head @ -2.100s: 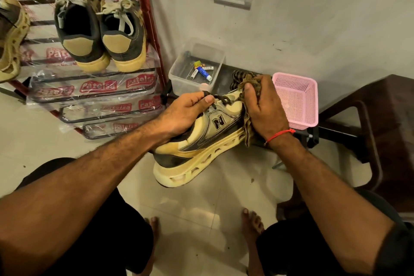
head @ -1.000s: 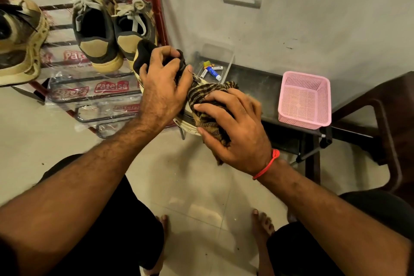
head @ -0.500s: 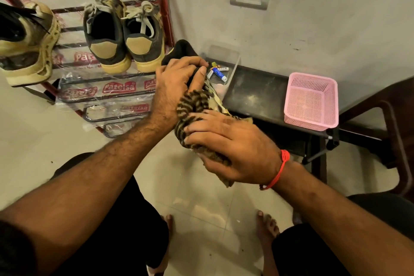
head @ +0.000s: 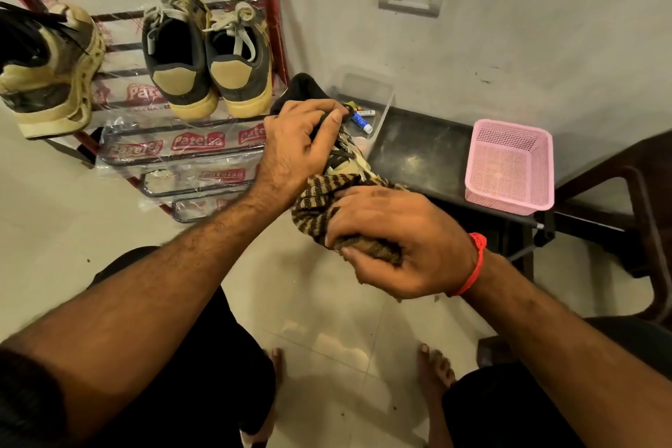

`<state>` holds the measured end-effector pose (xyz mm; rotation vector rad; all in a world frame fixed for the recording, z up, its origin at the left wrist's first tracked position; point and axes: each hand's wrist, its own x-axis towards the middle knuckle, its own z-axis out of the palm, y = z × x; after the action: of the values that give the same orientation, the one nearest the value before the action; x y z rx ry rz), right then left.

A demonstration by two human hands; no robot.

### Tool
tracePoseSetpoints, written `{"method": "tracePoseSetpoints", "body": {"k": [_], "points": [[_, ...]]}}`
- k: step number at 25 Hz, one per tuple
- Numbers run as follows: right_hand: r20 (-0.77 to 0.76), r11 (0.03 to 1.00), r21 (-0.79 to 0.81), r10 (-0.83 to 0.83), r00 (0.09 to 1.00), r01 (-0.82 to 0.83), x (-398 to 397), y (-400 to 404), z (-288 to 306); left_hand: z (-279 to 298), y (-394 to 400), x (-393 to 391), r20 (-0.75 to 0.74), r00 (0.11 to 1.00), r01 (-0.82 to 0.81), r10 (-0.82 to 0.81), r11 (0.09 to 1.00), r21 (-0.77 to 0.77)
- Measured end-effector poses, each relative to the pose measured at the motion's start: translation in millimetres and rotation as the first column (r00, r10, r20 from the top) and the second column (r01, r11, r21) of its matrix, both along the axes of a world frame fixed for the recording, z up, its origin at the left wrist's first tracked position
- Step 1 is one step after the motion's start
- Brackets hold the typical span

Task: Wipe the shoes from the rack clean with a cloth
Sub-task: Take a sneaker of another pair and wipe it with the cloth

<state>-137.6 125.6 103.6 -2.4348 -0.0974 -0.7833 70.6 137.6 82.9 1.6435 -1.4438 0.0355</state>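
Knees in dark shorts (head: 189, 356) frame the tiled floor (head: 327, 320) nearest the camera. Above them the right hand (head: 403, 247) has its fingers curled round a striped cloth (head: 320, 200) wrapped over the toe of a shoe (head: 345, 156) — the left hand (head: 302, 149) grips that shoe near its collar. Beyond stand a black bench (head: 418, 149) with a pink basket (head: 509, 167), and the rack (head: 189, 142) — a pair of sneakers (head: 207, 58) on it.
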Motion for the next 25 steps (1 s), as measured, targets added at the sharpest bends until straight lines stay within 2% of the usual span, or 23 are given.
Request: {"method": "tracePoseSetpoints", "body": {"k": [3,6,9,11,13,15,17,19,21,25], "points": [[0.156,0.948,0.319,-0.06,0.986,0.008,-7,-2,8,2,-2,-2,-0.185,0.983,0.013,-0.014,1.0,-0.008],[0.256,0.88,0.451,-0.287,0.923,0.149,-4,3,5,2,-4,-7,-0.32,0.947,0.039,-0.027,0.999,0.034],[0.181,0.712,0.635,-0.515,0.838,0.3,0,-9,-7,0,-4,-10,-0.43,0.903,0.012,0.012,0.999,0.053],[0.137,0.623,0.725,-0.548,0.825,0.293,4,-12,-13,0,-1,-17,-0.436,0.898,-0.021,0.058,0.996,0.088],[0.14,0.648,0.706,-0.522,0.841,0.285,10,-2,-18,3,2,-25,-0.404,0.913,-0.019,0.064,0.993,0.116],[0.181,0.72,0.64,-0.48,0.858,0.268,15,12,-18,7,6,-29,-0.348,0.937,0.013,0.039,0.989,0.146],[0.207,0.757,0.601,-0.458,0.864,0.257,18,17,-18,10,9,-31,-0.382,0.924,0.044,0.035,0.98,0.196],[0.206,0.776,0.571,-0.452,0.868,0.269,19,16,-17,7,9,-30,-0.459,0.887,0.065,0.046,0.973,0.222],[0.196,0.829,0.474,-0.428,0.882,0.297,17,16,-18,6,8,-28,-0.56,0.828,0.089,0.028,0.979,0.181],[0.194,0.971,0.091,-0.237,0.952,0.223,11,12,-19,10,8,-24,-0.755,0.645,0.249,-0.117,0.966,0.064]]}}
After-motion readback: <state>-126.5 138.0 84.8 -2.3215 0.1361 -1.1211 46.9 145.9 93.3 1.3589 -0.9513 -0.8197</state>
